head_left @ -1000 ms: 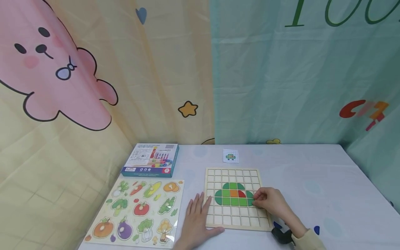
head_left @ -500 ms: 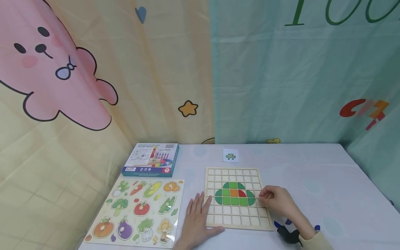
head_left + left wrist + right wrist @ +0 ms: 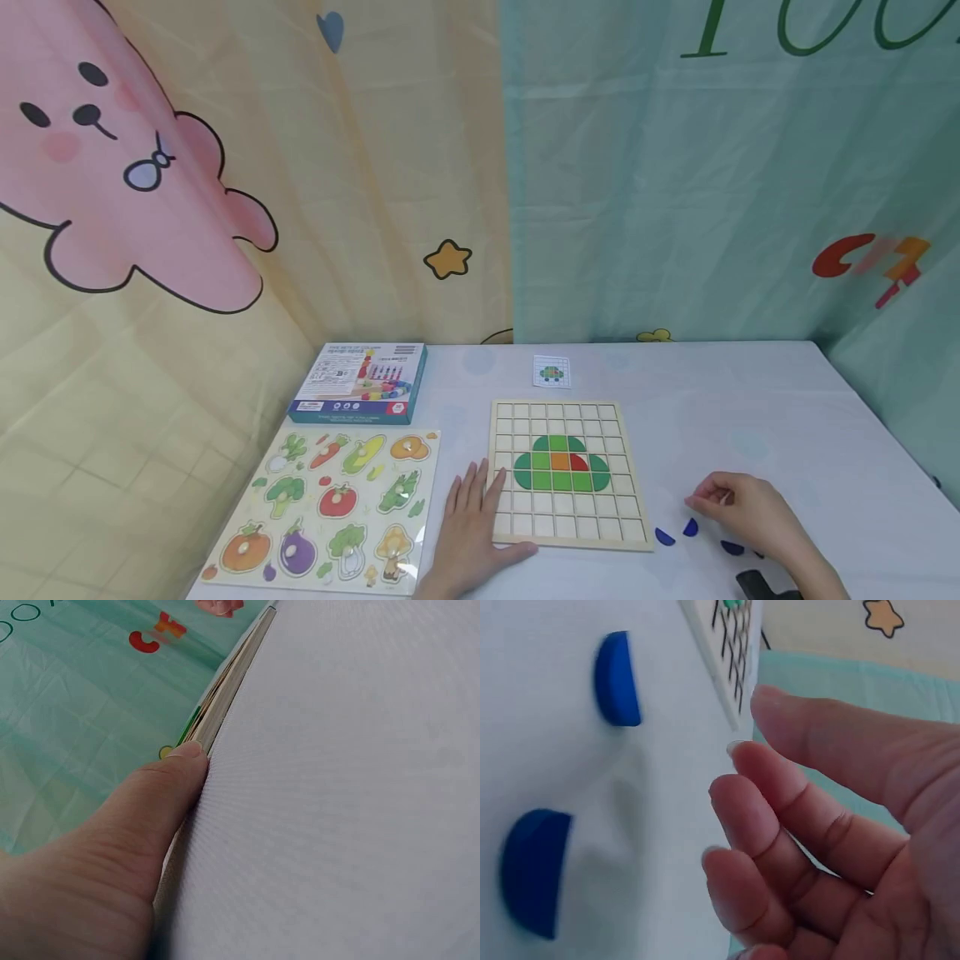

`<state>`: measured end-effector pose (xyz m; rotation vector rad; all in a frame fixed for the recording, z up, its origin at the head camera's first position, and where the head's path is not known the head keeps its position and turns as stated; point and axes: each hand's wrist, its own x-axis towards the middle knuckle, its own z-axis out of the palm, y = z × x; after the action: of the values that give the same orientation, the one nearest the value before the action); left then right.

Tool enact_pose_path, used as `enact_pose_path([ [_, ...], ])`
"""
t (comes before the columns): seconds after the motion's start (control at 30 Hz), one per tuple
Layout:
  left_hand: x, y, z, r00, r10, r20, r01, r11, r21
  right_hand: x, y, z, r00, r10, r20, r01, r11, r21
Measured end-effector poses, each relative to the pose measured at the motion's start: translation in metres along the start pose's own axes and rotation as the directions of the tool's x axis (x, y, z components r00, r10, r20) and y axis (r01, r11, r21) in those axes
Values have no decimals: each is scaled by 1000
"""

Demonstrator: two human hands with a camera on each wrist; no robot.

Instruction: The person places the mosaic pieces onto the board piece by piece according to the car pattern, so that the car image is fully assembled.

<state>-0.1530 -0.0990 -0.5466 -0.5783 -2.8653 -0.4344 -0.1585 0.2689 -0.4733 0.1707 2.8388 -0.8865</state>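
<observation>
My left hand (image 3: 471, 525) rests flat at the lower left corner of a wooden grid board (image 3: 573, 546), its fingers straight. In the left wrist view its thumb (image 3: 139, 814) lies on the board's edge. Green, orange and red tiles (image 3: 561, 482) form a car-like shape in the grid. Over the table to the right of the board is my right hand (image 3: 750, 508), its fingers loosely bent with nothing between them. Blue half-round pieces (image 3: 619, 679) lie below and beside it; another blue piece (image 3: 664, 537) is close to the board's lower right corner.
A small pattern card (image 3: 551, 372) lies behind the board. To the left are a vegetable puzzle board (image 3: 431, 533) and a boxed set (image 3: 360, 383). A black strap-like object (image 3: 761, 586) is by the right wrist. Printed curtains (image 3: 645, 192) hang behind the table.
My right hand has left the right-hand green tile and moved right, off the board to above the blue pieces, which now show more fully. My left hand stays put.
</observation>
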Motion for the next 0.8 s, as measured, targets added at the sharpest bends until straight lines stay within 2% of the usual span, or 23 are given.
enact_pose_path([
  [0.1, 0, -1, 1, 1000, -5, 4, 5, 1000, 0, -4, 4, 4, 998, 30, 53, -28, 999, -35],
  [0.2, 0, -1, 1, 1000, 3, -13, -3, 1000, 0, -8, 5, 10, 997, 33, 70, -29, 997, -67],
  [0.37, 0, -1, 2, 999, 19, -36, -19, 1000, 4, -10, 4, 16, 998, 26, 55, -21, 995, -93],
  [0.57, -1, -1, 1, 1000, 6, -10, -6, 1000, 2, -4, -1, 20, 997, 41, 71, -36, 996, -76],
  [0.8, -1, -2, 3, 1000, 12, -14, -12, 1000, 8, -6, 0, 21, 997, 44, 69, -39, 997, -73],
])
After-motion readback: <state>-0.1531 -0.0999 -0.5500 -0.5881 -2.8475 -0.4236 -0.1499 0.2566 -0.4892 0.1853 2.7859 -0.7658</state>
